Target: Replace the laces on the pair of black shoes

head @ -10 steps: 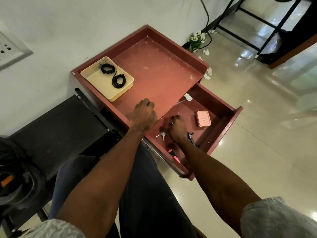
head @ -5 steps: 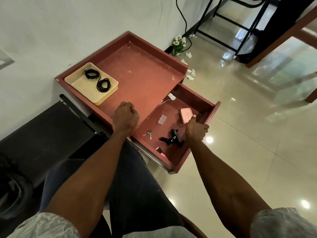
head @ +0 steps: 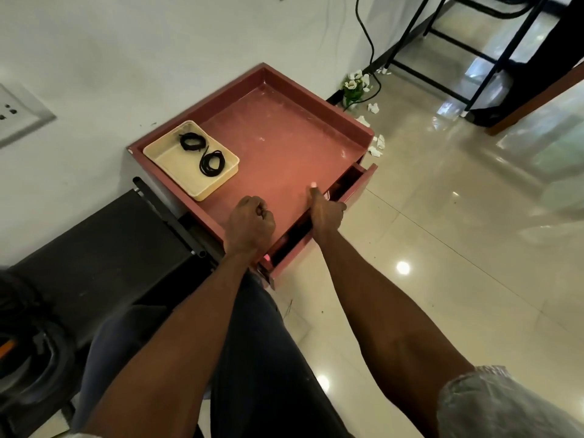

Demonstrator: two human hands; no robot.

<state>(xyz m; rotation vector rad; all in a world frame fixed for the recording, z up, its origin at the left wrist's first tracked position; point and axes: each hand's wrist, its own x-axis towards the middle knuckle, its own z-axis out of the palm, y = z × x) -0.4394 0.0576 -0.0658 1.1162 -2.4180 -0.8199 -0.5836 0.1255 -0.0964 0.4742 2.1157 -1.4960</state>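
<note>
Head view: the left hand (head: 251, 224) rests as an empty fist on the near edge of the reddish-brown worktop (head: 284, 147). The right hand (head: 325, 211) grips the nearly closed red drawer (head: 354, 191), apparently pushing it in. Two coiled black laces (head: 202, 153) wait ready in the cream plastic tray (head: 170, 156) far left; no shoes visible

Home room: bedside cabinet (head: 284, 147), tiled floor (head: 442, 248)
</note>
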